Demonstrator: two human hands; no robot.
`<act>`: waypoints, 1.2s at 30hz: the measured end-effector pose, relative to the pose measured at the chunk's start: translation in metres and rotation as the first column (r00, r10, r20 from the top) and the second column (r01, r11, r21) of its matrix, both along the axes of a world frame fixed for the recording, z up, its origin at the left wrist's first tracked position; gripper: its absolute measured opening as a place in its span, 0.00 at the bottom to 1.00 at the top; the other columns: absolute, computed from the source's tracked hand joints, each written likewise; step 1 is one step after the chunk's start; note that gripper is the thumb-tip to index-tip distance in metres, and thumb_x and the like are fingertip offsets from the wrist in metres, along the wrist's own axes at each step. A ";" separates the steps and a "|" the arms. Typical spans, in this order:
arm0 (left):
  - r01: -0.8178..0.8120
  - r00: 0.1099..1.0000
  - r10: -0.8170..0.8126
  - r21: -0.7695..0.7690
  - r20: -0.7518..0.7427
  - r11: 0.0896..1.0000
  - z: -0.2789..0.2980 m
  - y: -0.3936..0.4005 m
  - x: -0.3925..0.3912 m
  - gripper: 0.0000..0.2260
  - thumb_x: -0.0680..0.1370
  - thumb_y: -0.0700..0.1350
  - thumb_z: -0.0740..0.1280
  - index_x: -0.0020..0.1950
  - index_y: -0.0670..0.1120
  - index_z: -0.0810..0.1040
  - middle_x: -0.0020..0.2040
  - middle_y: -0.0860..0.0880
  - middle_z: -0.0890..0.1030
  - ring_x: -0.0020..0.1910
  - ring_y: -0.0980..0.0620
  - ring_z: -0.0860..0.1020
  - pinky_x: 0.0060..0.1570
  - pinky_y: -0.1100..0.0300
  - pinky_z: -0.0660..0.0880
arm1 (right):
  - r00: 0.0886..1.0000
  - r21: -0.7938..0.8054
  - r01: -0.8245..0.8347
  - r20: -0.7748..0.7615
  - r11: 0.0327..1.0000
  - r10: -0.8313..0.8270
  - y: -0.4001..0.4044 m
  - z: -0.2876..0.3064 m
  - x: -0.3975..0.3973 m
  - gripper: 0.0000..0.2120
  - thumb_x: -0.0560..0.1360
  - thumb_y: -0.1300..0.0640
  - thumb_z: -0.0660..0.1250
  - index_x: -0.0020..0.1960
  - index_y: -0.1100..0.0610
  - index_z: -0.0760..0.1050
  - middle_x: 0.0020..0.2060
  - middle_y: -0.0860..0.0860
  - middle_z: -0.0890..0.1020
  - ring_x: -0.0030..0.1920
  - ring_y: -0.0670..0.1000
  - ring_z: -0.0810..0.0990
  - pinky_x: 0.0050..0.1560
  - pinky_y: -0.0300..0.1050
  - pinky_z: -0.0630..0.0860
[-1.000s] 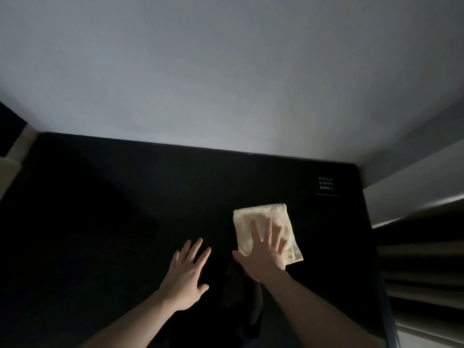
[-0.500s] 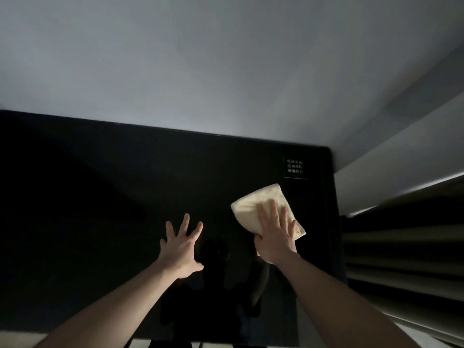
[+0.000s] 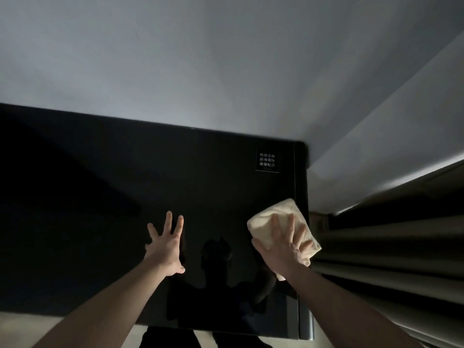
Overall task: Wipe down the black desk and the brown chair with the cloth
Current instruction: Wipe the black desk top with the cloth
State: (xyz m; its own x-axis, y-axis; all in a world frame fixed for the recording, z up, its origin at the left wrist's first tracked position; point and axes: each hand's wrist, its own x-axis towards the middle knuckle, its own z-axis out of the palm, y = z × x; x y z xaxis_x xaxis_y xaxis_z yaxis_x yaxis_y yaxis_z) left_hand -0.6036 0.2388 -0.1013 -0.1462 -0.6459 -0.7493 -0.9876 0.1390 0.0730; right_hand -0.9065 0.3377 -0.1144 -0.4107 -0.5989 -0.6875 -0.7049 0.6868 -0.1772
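While both forearms reach in from the near edge, the wipe is under way on the black table [image 3: 200, 172]. Right hand [image 3: 283, 244] — fingers spread flat, not curled — presses the folded cloth [image 3: 278, 217] against the table's right edge, near the curtain [image 3: 389, 247]. Left hand [image 3: 164, 243] lies splayed on the glossy top, holding nothing, apparently as a brace. Farther back sits a small sticker [image 3: 267, 160], then the wall [image 3: 226, 59]. Judged progress: early — how much table is wiped cannot be told; the chair, out of view, seems untouched.
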 end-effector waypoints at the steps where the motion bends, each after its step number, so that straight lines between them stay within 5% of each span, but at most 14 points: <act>1: -0.008 1.000 0.008 -0.005 -0.009 1.000 -0.002 0.000 0.001 0.67 0.69 0.55 0.83 0.82 0.58 0.27 0.80 0.52 0.23 0.82 0.28 0.38 0.70 0.38 0.75 | 1.000 -0.002 -0.022 -0.007 1.000 0.022 -0.013 -0.002 -0.002 0.48 0.73 0.19 0.55 0.78 0.30 0.27 0.75 0.41 0.18 0.77 0.63 0.19 0.70 0.82 0.59; 10: -0.036 0.999 0.035 -0.032 -0.035 0.999 -0.019 -0.003 0.002 0.67 0.69 0.51 0.84 0.81 0.63 0.27 0.79 0.58 0.22 0.81 0.28 0.36 0.68 0.37 0.76 | 0.989 -0.138 -0.099 -0.119 0.985 0.082 -0.130 -0.033 -0.058 0.42 0.76 0.22 0.54 0.79 0.29 0.32 0.80 0.45 0.25 0.79 0.66 0.23 0.72 0.81 0.34; 16: -0.029 0.999 0.029 -0.011 -0.042 1.000 -0.017 -0.002 0.004 0.66 0.69 0.52 0.84 0.81 0.63 0.29 0.80 0.58 0.23 0.81 0.28 0.35 0.70 0.33 0.73 | 0.926 -0.093 -0.296 -0.270 0.951 0.263 -0.071 -0.037 -0.057 0.38 0.80 0.29 0.50 0.82 0.35 0.33 0.83 0.50 0.33 0.82 0.66 0.36 0.76 0.78 0.43; 22: 0.099 0.993 -0.102 -0.057 -0.058 0.993 -0.010 -0.006 0.017 0.64 0.68 0.61 0.82 0.84 0.60 0.34 0.83 0.55 0.29 0.81 0.25 0.40 0.66 0.36 0.78 | 0.960 -0.031 -0.184 -0.221 0.982 0.173 0.082 -0.031 0.002 0.40 0.79 0.29 0.49 0.81 0.34 0.29 0.85 0.53 0.42 0.83 0.68 0.43 0.73 0.81 0.54; 25: 0.217 0.975 -0.220 -0.069 -0.035 0.974 -0.004 0.002 0.031 0.62 0.69 0.63 0.81 0.85 0.58 0.35 0.84 0.53 0.30 0.82 0.28 0.41 0.66 0.40 0.78 | 0.979 -0.015 -0.081 -0.191 0.997 0.077 0.137 -0.025 0.038 0.41 0.79 0.30 0.51 0.79 0.34 0.26 0.85 0.54 0.40 0.84 0.67 0.42 0.76 0.80 0.51; 30: 0.343 0.939 -0.343 -0.019 0.015 0.939 -0.004 0.030 0.066 0.64 0.69 0.58 0.82 0.84 0.57 0.33 0.83 0.51 0.28 0.83 0.30 0.39 0.78 0.32 0.61 | 0.985 0.017 0.091 -0.148 0.996 -0.088 0.138 -0.022 0.067 0.41 0.83 0.35 0.55 0.83 0.37 0.30 0.84 0.54 0.33 0.83 0.65 0.33 0.77 0.79 0.39; 36: 0.273 0.962 -0.273 -0.024 0.003 0.962 -0.003 0.055 0.075 0.64 0.70 0.53 0.83 0.84 0.59 0.33 0.82 0.53 0.27 0.83 0.31 0.38 0.71 0.38 0.74 | 0.986 -0.028 0.155 -0.051 0.987 -0.157 0.100 -0.028 0.048 0.41 0.81 0.32 0.54 0.78 0.31 0.25 0.81 0.50 0.26 0.80 0.68 0.28 0.73 0.83 0.37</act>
State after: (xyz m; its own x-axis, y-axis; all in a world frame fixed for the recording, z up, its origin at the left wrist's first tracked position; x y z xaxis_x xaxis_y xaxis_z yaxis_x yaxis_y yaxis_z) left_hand -0.5287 0.2934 -0.1039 -0.3198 -0.5989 -0.7342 -0.9119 0.4050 0.0668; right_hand -0.8589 0.4375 -0.1425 -0.5359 -0.5407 -0.6484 -0.5982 0.7851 -0.1602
